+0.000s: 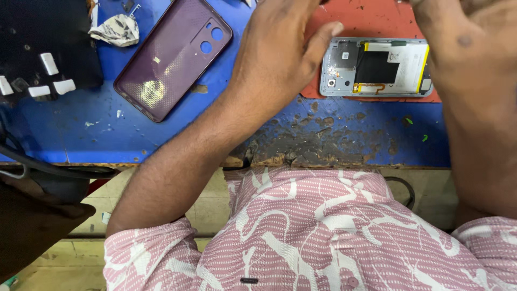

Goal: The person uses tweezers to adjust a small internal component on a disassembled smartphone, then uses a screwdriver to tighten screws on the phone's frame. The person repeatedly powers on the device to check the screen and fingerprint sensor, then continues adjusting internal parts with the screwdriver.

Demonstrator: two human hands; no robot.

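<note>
On blue table (161, 134), opened phone (375, 67) sits on red mat (371, 19), battery and board exposed, so back's already off. Purple back cover (172, 56) lies apart to left, crumpled tissue (114, 29) beside it. Left hand (280, 48) hovers loose, thumb touching phone's edge, holding nothing. Right hand (474, 37) raised above phone's right end, fingers cropped, grip can't tell. Insides look untouched yet.

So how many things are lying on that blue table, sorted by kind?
Purple phone back cover: 1
Opened phone body, on the red mat: 1
Crumpled wad: 1
Small white blocks on the black pad: 4
Total: 7
</note>
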